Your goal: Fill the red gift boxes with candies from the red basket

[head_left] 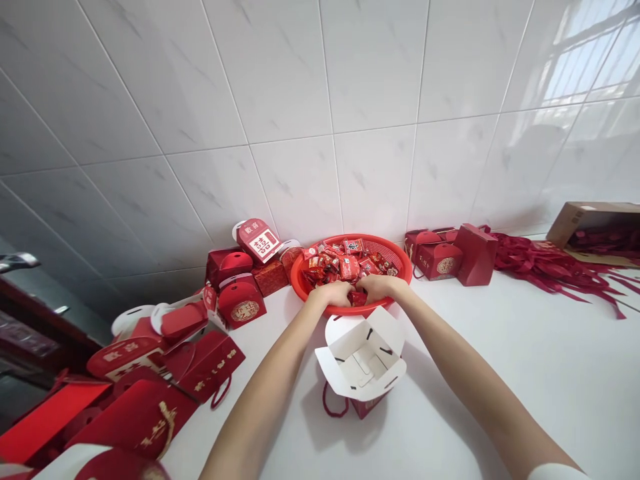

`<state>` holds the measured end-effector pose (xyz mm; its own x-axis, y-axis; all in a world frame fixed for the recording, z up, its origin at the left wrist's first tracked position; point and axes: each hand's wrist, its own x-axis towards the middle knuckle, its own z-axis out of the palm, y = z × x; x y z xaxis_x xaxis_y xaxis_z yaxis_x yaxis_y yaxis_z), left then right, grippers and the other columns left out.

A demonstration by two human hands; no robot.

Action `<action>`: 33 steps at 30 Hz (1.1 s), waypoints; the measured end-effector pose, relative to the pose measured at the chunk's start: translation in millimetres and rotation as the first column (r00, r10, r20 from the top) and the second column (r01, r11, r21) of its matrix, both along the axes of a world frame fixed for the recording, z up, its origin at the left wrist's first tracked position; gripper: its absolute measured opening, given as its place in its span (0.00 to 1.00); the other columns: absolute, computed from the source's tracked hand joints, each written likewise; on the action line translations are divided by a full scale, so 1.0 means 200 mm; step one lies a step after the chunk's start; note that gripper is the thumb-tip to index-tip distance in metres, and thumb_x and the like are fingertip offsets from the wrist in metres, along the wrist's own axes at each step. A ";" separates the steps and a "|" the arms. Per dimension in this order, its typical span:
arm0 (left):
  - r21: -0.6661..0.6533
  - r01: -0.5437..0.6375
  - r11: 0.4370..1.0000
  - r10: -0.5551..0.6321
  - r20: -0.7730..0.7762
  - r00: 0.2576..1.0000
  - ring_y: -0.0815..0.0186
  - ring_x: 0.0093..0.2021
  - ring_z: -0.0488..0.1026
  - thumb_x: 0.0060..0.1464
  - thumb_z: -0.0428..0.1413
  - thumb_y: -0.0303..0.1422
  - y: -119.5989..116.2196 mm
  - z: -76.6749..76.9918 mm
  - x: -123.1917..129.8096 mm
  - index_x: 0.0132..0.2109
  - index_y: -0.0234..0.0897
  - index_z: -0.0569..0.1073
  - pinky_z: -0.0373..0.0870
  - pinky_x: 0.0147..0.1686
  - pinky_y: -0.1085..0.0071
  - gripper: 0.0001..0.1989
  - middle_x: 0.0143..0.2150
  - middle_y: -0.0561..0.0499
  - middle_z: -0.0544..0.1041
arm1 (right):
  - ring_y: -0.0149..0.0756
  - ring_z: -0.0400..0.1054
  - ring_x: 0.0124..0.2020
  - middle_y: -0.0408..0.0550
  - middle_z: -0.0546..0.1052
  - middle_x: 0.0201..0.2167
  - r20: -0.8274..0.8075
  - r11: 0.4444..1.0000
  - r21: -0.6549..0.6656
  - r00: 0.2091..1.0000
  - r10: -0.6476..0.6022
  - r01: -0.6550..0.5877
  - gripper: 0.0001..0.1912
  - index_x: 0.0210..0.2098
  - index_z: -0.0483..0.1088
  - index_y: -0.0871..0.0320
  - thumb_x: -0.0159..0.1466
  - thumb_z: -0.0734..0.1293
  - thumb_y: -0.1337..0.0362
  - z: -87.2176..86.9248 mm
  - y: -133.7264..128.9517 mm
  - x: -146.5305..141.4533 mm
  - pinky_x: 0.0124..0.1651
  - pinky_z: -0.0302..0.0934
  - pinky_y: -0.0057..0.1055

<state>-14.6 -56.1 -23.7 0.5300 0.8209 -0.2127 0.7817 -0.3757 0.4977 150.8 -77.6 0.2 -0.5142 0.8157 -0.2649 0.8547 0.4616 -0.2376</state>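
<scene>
Both my hands reach into a red plastic basket (404, 267) holding many red-wrapped small packets (349, 268). My left hand (334, 293) is at the basket's near side, its fingers curled down among the packets. Just to the right, my right hand (376, 287) has its fingers bent onto the packets too. What either hand holds, if anything, is hidden. Between my forearms stands an open box (367, 363), white inside and red outside, its flaps spread and a dark red cord handle at its left. No packets show inside it.
Red gift boxes (243, 300) crowd the left side of the white table (470, 427). More red boxes (440, 257) stand right of the basket, beside dark red ribbons (545, 267) and a cardboard box (595, 220). A tiled wall (290, 180) rises behind.
</scene>
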 end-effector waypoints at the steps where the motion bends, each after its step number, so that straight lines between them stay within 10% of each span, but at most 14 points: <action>1: 0.005 -0.001 1.000 0.001 -0.037 0.999 0.54 0.31 0.76 0.32 0.61 0.25 0.00 0.00 0.00 0.40 0.39 0.79 0.71 0.34 0.63 0.21 0.31 0.47 0.80 | 0.43 0.74 0.38 0.49 0.79 0.38 -0.014 1.000 0.001 1.000 0.015 -0.015 0.10 0.37 0.75 0.56 0.54 0.71 0.65 0.00 0.00 0.00 0.32 0.61 0.30; 8: -0.018 -0.114 0.993 0.115 0.140 0.983 0.58 0.32 0.76 0.39 0.60 0.24 -0.07 0.07 0.00 0.48 0.36 0.78 0.70 0.31 0.69 0.24 0.32 0.49 0.80 | 0.35 0.70 0.31 0.41 0.75 0.27 -0.407 0.996 -0.037 0.909 -0.089 0.081 0.10 0.36 0.76 0.57 0.53 0.72 0.65 -0.02 0.03 0.07 0.32 0.59 0.28; 14: -0.071 -0.321 0.944 0.294 0.622 0.726 0.62 0.37 0.77 0.47 0.60 0.23 -0.08 0.08 0.02 0.53 0.33 0.74 0.74 0.39 0.68 0.23 0.41 0.48 0.81 | 0.29 0.67 0.22 0.39 0.71 0.22 -0.810 0.931 -0.278 0.464 -0.360 0.237 0.08 0.30 0.66 0.58 0.59 0.70 0.63 -0.04 0.05 0.09 0.27 0.61 0.26; 18: -0.104 -0.379 0.920 0.332 0.719 0.610 0.59 0.45 0.77 0.46 0.66 0.28 -0.09 0.09 0.02 0.48 0.34 0.74 0.75 0.47 0.65 0.20 0.42 0.48 0.81 | 0.30 0.69 0.24 0.42 0.73 0.25 -0.847 0.898 -0.364 0.313 -0.429 0.246 0.09 0.28 0.66 0.58 0.59 0.70 0.64 -0.04 0.04 0.10 0.26 0.64 0.26; 24: -0.228 -0.369 0.901 0.410 0.725 0.553 0.59 0.40 0.77 0.44 0.69 0.33 -0.10 0.09 0.03 0.43 0.33 0.74 0.77 0.39 0.65 0.19 0.38 0.48 0.80 | 0.31 0.70 0.29 0.46 0.76 0.31 -0.807 0.884 -0.395 0.364 -0.464 0.251 0.05 0.35 0.70 0.59 0.61 0.69 0.65 -0.04 0.04 0.10 0.30 0.69 0.27; 33: -0.333 -0.272 0.903 0.428 0.758 0.493 0.64 0.32 0.76 0.45 0.68 0.34 -0.11 0.10 0.03 0.40 0.32 0.76 0.73 0.31 0.70 0.15 0.30 0.51 0.78 | 0.34 0.71 0.42 0.49 0.76 0.43 -0.760 0.893 -0.410 0.472 -0.447 0.186 0.25 0.60 0.67 0.55 0.64 0.69 0.65 0.00 0.00 0.09 0.39 0.72 0.28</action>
<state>-8.3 -77.9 -3.7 0.2137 0.9769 0.0088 0.0760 -0.0256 0.9968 169.4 -78.2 0.8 -0.3191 0.9445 -0.0778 0.2847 0.0173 -0.9585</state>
